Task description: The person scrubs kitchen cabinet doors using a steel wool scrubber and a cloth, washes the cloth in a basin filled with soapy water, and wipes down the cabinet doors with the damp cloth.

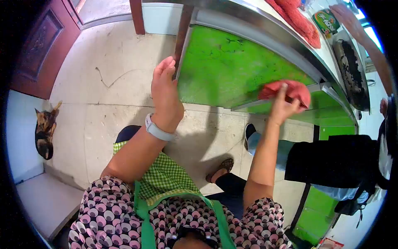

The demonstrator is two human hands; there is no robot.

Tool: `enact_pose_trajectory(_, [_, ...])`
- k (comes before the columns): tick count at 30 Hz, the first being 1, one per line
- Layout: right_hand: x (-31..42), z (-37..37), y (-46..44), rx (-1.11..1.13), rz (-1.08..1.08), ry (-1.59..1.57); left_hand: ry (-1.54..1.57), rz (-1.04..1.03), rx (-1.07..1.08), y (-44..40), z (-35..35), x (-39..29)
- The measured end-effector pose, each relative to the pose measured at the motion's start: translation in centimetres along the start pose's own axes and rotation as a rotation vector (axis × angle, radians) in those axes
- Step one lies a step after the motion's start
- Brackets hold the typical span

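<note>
My right hand (283, 106) grips a red cloth (296, 92) at the front of the green cabinet (248, 62), by the seam between its panels. Whether the cloth presses on the panel I cannot tell for certain. My left hand (167, 91), a pale band on its wrist, is raised beside the cabinet's left edge. It holds nothing, and its fingers are stretched out, seen nearly edge-on. Dark marks run across the upper part of the green panel.
Above the cabinet, the counter (265, 10) bears another red cloth (296, 20), a green-labelled item (325, 21) and a worn dark pan-like object (349, 66). Another person (336, 159) stands at my right, an arm over the counter. A cat (44, 129) is on the floor at left, near a reddish door (43, 45).
</note>
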State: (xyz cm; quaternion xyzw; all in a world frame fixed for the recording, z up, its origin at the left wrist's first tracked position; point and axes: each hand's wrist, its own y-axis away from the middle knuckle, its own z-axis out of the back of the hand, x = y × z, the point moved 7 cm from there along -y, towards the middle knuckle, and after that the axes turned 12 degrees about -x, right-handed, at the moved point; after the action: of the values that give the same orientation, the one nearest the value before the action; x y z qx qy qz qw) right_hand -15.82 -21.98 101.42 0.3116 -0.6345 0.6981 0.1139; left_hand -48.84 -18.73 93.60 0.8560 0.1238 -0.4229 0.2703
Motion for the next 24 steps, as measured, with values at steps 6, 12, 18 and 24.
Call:
enact_pose_trajectory(6, [5.4,-4.7,5.2,0.111,-0.119,-0.072,-0.057,0.047,-0.087,-0.4,-0.2,-0.1])
enact_pose_trajectory(12, [17.8,-10.0,11.8,0.431,0.235,-0.387,0.175,-0.007,0.246,-1.2,-1.7,0.0])
enact_pose_trajectory(18, [9.4,-3.5,3.1,0.033,0.248,-0.014,-0.051,-0.041,0.048,-0.1,-0.3,-0.1])
enact_pose_trajectory(24, [4.0,0.5,-4.1,-0.213,0.304,0.329,-0.159,-0.091,0.060,-0.2,-0.2,0.2])
